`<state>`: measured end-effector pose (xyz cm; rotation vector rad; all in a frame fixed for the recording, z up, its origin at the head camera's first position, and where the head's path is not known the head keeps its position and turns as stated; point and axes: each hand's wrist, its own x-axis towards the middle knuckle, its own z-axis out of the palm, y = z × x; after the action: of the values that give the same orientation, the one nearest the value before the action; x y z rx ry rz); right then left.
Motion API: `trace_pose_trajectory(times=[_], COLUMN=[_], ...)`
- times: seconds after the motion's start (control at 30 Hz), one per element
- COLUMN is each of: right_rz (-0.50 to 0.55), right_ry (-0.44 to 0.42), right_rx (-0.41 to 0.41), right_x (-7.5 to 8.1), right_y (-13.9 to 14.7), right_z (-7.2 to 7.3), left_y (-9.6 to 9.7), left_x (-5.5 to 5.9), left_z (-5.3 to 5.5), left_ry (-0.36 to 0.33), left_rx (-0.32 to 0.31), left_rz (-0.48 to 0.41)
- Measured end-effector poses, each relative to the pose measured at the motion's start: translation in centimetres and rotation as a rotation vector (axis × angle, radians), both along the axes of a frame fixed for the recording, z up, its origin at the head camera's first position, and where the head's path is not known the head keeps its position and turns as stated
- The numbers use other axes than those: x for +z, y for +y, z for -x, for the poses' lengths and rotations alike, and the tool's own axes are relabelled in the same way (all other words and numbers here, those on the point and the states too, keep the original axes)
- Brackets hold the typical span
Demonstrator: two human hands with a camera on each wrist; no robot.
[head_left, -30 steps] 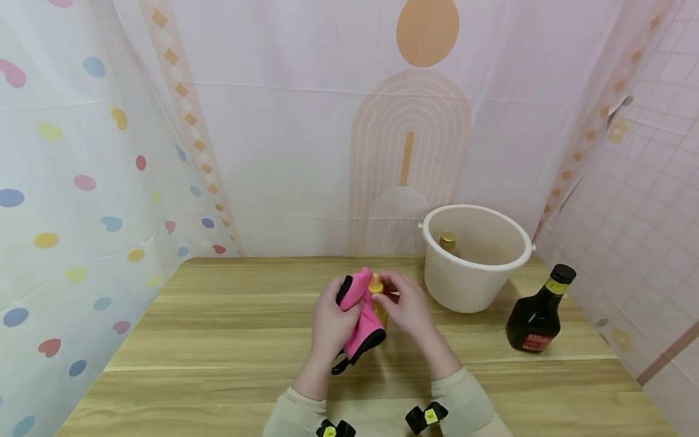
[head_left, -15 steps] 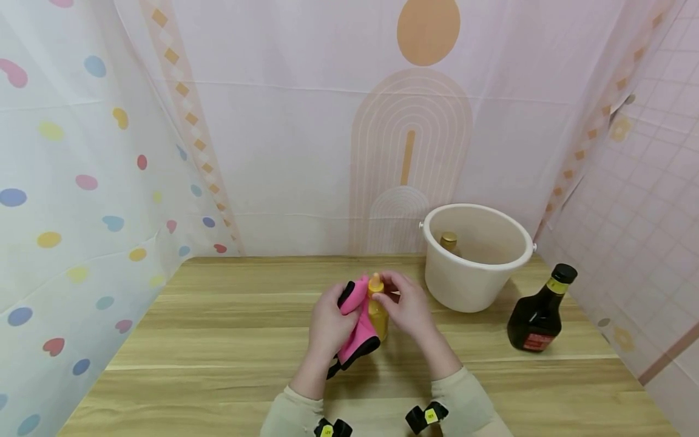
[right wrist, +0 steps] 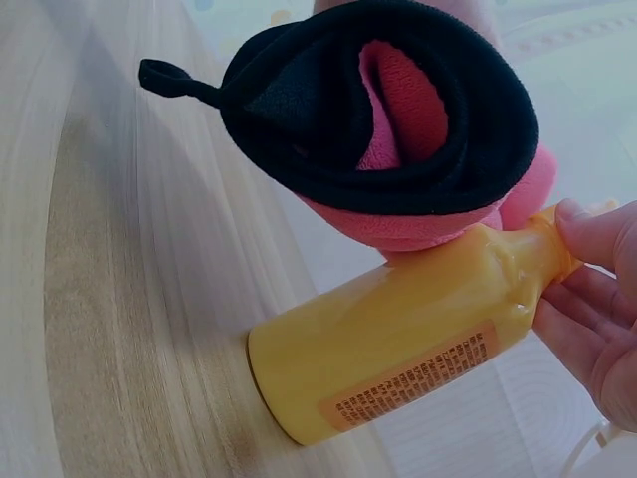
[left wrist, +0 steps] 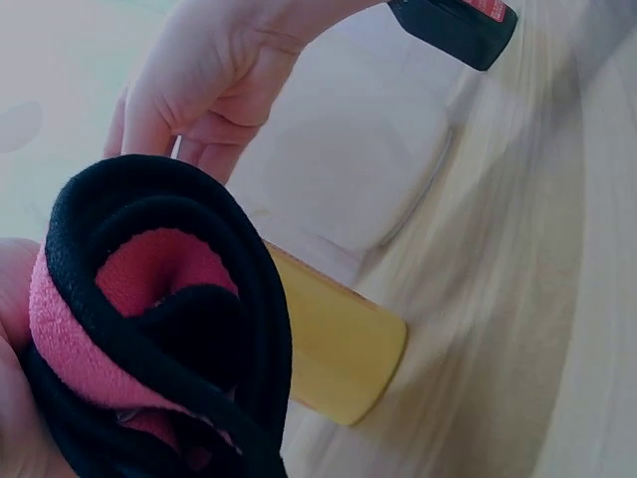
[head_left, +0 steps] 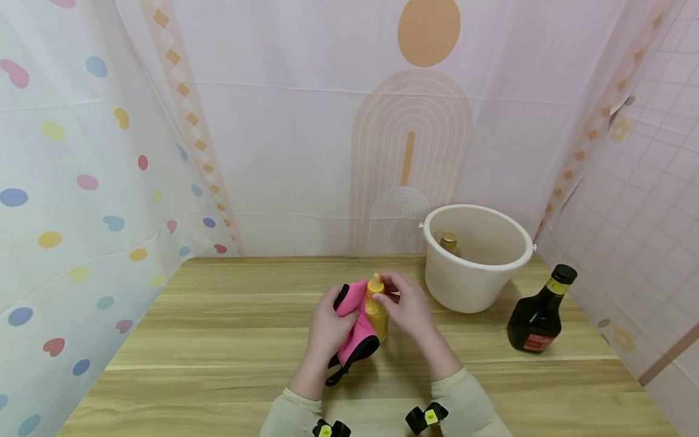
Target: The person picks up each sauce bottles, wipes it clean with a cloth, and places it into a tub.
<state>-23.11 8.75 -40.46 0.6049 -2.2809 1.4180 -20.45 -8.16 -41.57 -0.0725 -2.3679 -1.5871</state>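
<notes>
My left hand (head_left: 326, 325) grips a bunched pink cloth (head_left: 357, 337) with black edging and a black hanging loop. Folded round on itself, the cloth (right wrist: 398, 227) touches the upper side of a yellow squeeze bottle (right wrist: 383, 324) in the right wrist view. The thumb and fingers of my right hand (head_left: 405, 306) pinch this bottle (head_left: 377, 315) at its neck, just under the pointed nozzle. A printed label (right wrist: 418, 373) runs along the bottle's side. In the left wrist view, the cloth (left wrist: 70, 339) hides the bottle's upper part.
A cream bucket (head_left: 459, 285) stands at the back right, with a gold-capped bottle (head_left: 449, 240) inside. To its right, a dark bottle (head_left: 535, 318) with a black cap and red label stands on the wooden table (head_left: 218, 328). Patterned curtains hang behind and at both sides.
The cloth in my left hand has shifted slightly left and down, uncovering more of the yellow bottle. My right hand keeps its place, and the bottle's top leans slightly left.
</notes>
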Motion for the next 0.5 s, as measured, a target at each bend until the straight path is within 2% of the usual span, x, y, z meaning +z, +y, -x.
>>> trace_pose_trajectory(times=[0.17,0.5], right_rz=[0.003,-0.002], right_ry=[0.003,0.003], right_rx=[-0.002,-0.006], right_x=[-0.1,0.1], right_y=[0.0,0.0], right_z=[0.0,-0.1], left_y=[-0.2,-0.5], left_x=[-0.4,-1.2], left_z=[0.2,0.5], left_ry=[-0.022,-0.020], left_rx=[-0.003,-0.023], left_rz=[-0.041,-0.079])
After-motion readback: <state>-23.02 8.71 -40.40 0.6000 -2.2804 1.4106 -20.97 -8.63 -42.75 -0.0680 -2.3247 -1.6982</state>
